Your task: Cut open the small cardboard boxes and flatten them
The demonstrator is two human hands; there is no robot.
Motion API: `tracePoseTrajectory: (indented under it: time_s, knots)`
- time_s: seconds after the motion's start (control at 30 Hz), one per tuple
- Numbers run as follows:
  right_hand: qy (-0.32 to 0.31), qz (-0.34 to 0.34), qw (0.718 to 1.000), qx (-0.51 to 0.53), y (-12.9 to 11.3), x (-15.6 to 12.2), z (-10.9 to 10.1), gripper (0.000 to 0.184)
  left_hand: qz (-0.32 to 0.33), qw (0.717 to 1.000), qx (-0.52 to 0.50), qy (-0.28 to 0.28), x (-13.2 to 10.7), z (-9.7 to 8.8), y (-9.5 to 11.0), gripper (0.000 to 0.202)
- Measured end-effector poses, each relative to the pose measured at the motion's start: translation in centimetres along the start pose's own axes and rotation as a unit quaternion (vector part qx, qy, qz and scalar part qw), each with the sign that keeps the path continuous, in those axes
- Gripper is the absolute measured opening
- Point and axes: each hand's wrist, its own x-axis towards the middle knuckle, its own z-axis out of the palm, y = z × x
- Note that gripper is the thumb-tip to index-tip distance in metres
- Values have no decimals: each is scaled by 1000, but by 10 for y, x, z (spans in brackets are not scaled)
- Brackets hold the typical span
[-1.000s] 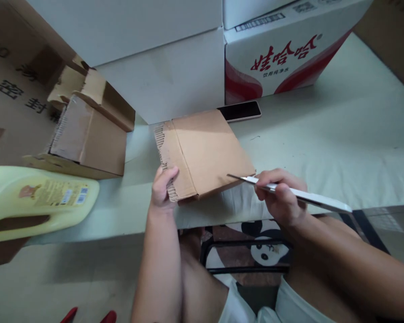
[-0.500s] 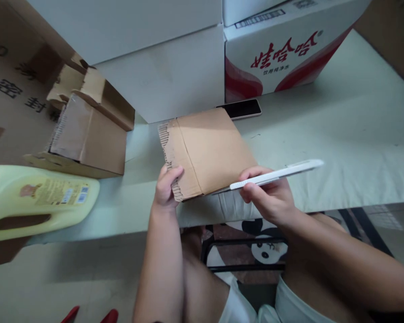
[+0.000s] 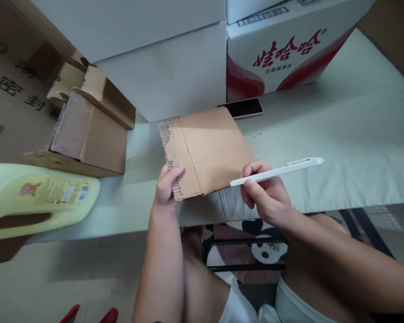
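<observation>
A flat brown cardboard piece (image 3: 205, 150) with a jagged corrugated left edge lies on the pale table (image 3: 340, 148). My left hand (image 3: 166, 188) is closed on its near left corner, thumb on top. My right hand (image 3: 265, 195) sits at the cardboard's near right corner, fingers wrapped round a white utility knife (image 3: 278, 171). The knife lies nearly level, its tip pointing left toward the cardboard, and no blade shows.
A dark phone (image 3: 244, 107) lies just behind the cardboard. White boxes (image 3: 161, 72) and a red-and-white carton (image 3: 289, 54) stand at the back. A torn cardboard box (image 3: 87, 130) and a yellow jug (image 3: 33, 197) are at the left. A panda-print stool (image 3: 256, 251) is under the table.
The knife's blade, out and touching the cardboard's right corner a second ago, no longer shows. My right hand turned the knife and drew it left. The cardboard shifted slightly.
</observation>
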Motion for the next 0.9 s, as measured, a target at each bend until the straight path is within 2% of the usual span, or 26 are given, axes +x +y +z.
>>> tracePoseTrajectory:
  time_s: [0.5,0.73,0.9]
  knots:
    - [-10,-7,1000,-23,-3,2,-4,19,2,1000,12,10,0,2,-2,48]
    - [14,-2,999,-37,2,2,-9,19,-7,1000,21,1,2,1,-4,40]
    - [69,-29,996,-46,6,4,-17,17,-10,1000,19,5,3,3,-5,31]
